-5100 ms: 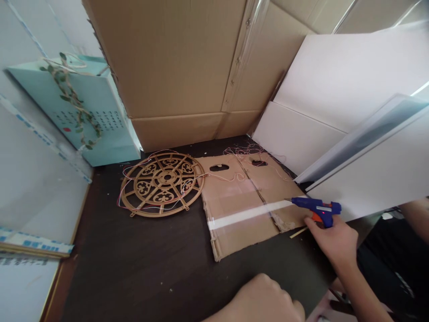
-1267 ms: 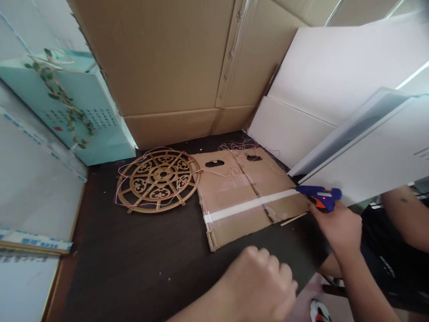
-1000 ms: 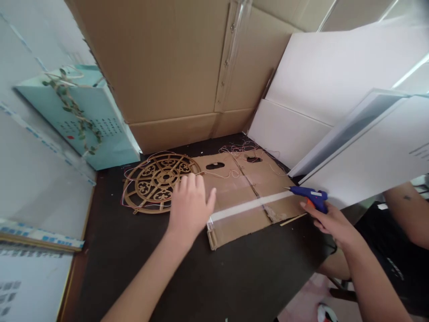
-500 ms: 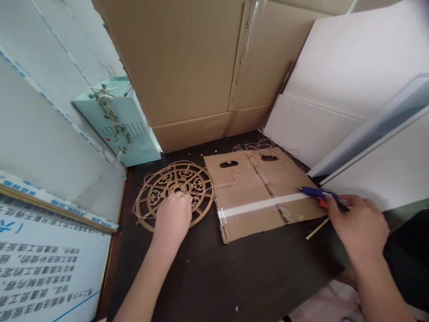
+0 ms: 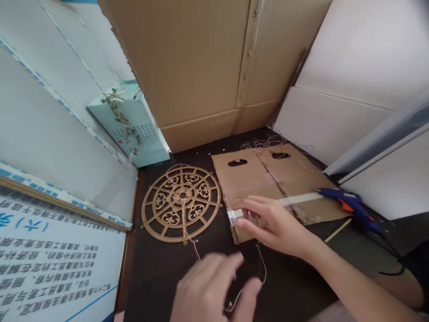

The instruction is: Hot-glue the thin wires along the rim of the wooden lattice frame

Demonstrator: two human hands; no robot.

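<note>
My left hand (image 5: 214, 288) is blurred near the front of the dark table, its thumb and fingers apart, with nothing seen between them. Close by runs a thin red and white wire (image 5: 264, 268). Over the left part of the flat cardboard (image 5: 244, 179), my right hand (image 5: 268, 219) reaches in with fingers spread, near the end of the white strip (image 5: 300, 198). A round openwork wooden disc (image 5: 183, 195) lies to the left, with wire across its centre. At the cardboard's right edge rests a blue glue gun (image 5: 355, 206), out of both hands.
A large cardboard sheet (image 5: 194, 67) stands at the back, with white panels (image 5: 335, 116) to the right. The light blue box (image 5: 144, 134) is at the back left. Tangled wire (image 5: 264, 145) lies behind the flat cardboard, and a thin stick (image 5: 338, 230) beside it.
My right hand has let go of the glue gun and moved left over the cardboard. My left hand has left the disc and come nearer. Wire now trails from the disc toward the front.
</note>
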